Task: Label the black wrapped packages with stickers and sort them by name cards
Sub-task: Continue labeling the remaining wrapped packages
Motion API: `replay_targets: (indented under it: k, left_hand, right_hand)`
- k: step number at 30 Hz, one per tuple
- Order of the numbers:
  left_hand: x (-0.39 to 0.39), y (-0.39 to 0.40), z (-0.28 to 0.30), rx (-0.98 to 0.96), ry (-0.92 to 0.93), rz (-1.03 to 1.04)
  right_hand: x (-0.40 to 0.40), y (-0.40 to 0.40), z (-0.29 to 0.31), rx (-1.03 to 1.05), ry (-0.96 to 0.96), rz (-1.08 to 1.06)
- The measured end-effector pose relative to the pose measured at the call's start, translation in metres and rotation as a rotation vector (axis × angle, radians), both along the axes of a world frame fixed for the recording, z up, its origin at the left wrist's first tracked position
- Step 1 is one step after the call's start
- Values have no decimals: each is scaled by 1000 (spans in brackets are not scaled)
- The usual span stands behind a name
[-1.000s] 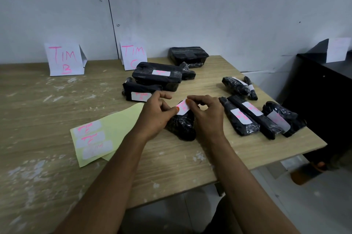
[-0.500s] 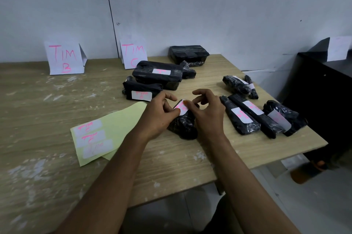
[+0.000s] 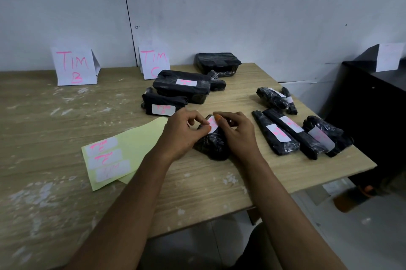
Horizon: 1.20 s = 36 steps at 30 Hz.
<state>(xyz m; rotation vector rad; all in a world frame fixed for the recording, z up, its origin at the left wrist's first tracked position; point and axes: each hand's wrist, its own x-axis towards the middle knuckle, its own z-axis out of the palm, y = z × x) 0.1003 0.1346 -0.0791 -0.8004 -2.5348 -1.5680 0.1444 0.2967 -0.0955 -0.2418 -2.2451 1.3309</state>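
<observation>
While both your hands' fingers (image 3: 216,118) pinch the white sticker (image 3: 212,124), the lumpy black wrapped package (image 3: 214,144) runs lengthwise toward you, right underneath.

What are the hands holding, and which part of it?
Both hands hold the small black wrapped package at its far top end. The left hand and right hand pinch and press the white sticker there with their fingers.

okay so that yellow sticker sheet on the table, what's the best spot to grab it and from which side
Pinch the sticker sheet by its bare far corner, coming from the right. It lies flat on the table, its three stickers sit at the near-left end, and that far end carries none, close to the left hand.
</observation>
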Motion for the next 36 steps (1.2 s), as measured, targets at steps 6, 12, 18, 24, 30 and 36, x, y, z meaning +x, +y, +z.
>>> replay_targets:
  k: [6, 12, 18, 24, 30, 36]
  left_hand:
    - [0, -2, 2, 6, 4, -13]
    - [-2, -2, 1, 12, -7, -25]
    - [-5, -2, -1, 16, -38, 0]
    - [-7, -5, 2, 53, -65, 47]
    - [-6, -4, 2, 110, -133, 105]
    - [-6, 0, -1, 123, -136, 94]
  right_hand:
    - [-2, 1, 1, -44, -20, -30]
    - [-5, -1, -8, -289, -60, -64]
    - [-1, 2, -11, -370, -83, -17]
    - [11, 5, -6, -407, -46, 88]
    - [13, 9, -3, -494, -62, 84]
    - [13, 10, -3, -432, -30, 22]
